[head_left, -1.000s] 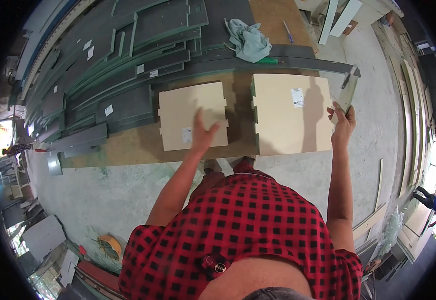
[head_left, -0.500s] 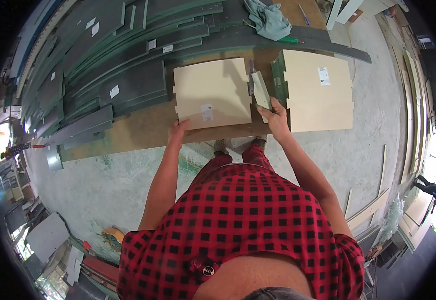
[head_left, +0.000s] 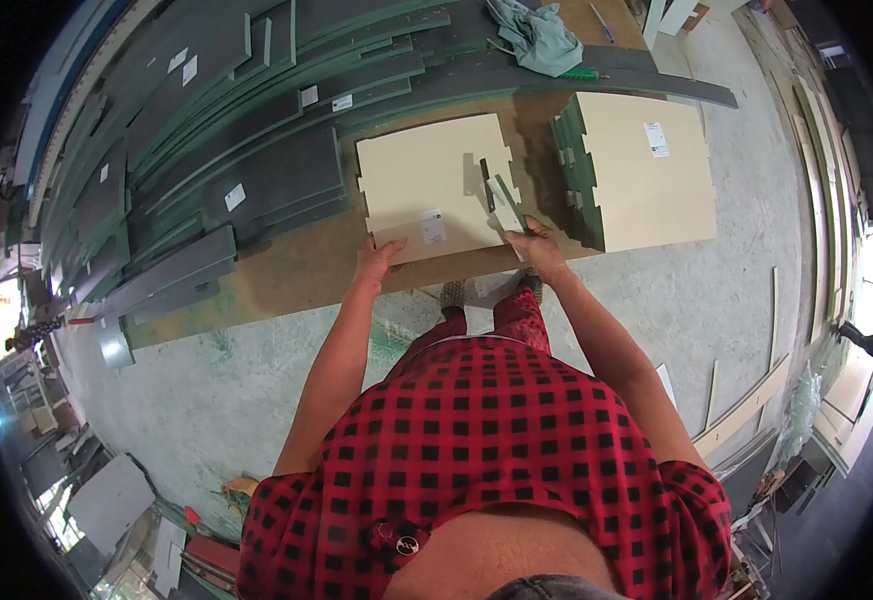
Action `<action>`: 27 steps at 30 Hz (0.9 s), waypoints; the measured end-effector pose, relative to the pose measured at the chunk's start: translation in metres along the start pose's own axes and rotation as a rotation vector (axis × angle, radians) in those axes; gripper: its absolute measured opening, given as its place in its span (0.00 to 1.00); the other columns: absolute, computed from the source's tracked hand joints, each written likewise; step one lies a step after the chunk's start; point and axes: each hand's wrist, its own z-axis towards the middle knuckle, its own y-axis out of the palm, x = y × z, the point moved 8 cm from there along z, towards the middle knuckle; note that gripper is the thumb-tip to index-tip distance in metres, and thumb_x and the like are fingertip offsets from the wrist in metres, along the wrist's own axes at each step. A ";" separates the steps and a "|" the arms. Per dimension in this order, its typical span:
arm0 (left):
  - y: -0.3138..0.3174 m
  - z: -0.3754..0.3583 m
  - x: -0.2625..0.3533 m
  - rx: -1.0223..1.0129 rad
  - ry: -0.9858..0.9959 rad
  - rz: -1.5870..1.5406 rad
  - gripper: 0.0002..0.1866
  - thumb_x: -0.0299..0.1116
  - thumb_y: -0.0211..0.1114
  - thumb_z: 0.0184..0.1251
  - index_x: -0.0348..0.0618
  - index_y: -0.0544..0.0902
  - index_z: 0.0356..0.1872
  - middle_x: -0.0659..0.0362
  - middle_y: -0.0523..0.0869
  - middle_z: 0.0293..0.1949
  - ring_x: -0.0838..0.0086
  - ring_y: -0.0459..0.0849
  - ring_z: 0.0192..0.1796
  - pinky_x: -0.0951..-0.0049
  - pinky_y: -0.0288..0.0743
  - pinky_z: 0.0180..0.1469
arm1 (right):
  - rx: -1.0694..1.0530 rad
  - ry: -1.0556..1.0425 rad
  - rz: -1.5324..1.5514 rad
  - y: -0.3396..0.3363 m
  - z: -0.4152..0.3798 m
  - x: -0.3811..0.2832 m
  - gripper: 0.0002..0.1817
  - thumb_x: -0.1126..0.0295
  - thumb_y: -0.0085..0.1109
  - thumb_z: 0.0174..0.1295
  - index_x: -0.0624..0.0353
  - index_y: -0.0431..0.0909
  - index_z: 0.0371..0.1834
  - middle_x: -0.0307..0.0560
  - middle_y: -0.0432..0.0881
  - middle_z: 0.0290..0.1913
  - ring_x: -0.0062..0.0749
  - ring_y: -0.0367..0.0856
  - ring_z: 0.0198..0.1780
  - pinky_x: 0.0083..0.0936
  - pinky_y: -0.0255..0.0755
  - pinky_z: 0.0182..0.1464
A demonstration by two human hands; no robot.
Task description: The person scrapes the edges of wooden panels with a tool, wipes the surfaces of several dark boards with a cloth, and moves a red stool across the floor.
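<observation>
A cream panel point(head_left: 426, 185) with notched sides and a white label point(head_left: 432, 225) lies in front of me. At its near left corner, my left hand point(head_left: 381, 258) grips the edge, thumb on the top face. My right hand point(head_left: 538, 250) is closed round the near end of a short narrow strip point(head_left: 506, 207), pale on its face and green along one side. The strip slants over the panel's right side. Just left of it is a thin dark bar point(head_left: 487, 185), and whether my hand holds that too I cannot tell.
To the right stands a stack of cream panels point(head_left: 651, 175) with green notched edges. Dark green-edged boards point(head_left: 266, 165) cover the left and back. A grey-green cloth point(head_left: 536, 40) and a green-handled tool point(head_left: 586, 74) lie behind. A person point(head_left: 866, 345) is at far right.
My right hand has brought the strip left, from the gap between panel and stack to over the panel's right side. My left hand stays at the near left corner.
</observation>
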 end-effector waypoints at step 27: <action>-0.042 -0.055 0.132 -0.094 0.106 -0.227 0.23 0.48 0.57 0.61 0.49 0.71 0.54 0.60 0.78 0.24 0.74 0.81 0.21 0.69 0.80 0.22 | -0.007 -0.271 -0.082 0.028 -0.014 -0.237 0.15 0.70 0.61 0.56 0.66 0.77 0.45 0.43 0.79 0.41 0.25 0.73 0.44 0.21 0.63 0.49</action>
